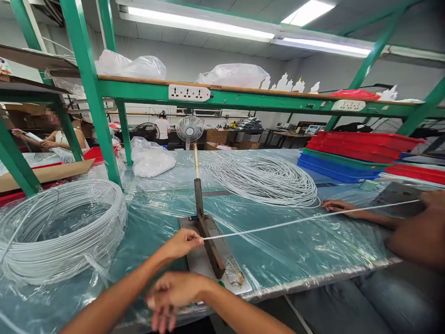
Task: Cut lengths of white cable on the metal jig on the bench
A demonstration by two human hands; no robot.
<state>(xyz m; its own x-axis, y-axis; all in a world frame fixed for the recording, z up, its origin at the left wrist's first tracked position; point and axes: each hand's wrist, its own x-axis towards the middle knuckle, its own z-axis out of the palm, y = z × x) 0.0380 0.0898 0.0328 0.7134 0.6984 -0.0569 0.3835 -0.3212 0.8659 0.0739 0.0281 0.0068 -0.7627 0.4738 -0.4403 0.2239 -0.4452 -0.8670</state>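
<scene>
My left hand [183,242] pinches the end of a white cable [278,224] at the bar of a steel lever tool [200,199]. The cable runs taut to the right, up to a co-worker's hand [431,198] at the edge of view. Below my left hand, my right hand [177,294] hangs at the table's front edge, blurred, with fingers apart and nothing visible in it. The lever tool stands on a metal plate [233,273], its handle raised. The co-worker's other hand [339,206] rests near a loose coil of white cable [264,178].
A large wrapped cable coil [62,232] lies at left. Plastic film covers the table [285,253]. Stacked red and blue trays [354,150] stand at back right, a plastic bag [151,157] at back left. A green shelf frame [139,88] crosses above. Other people sit farther back.
</scene>
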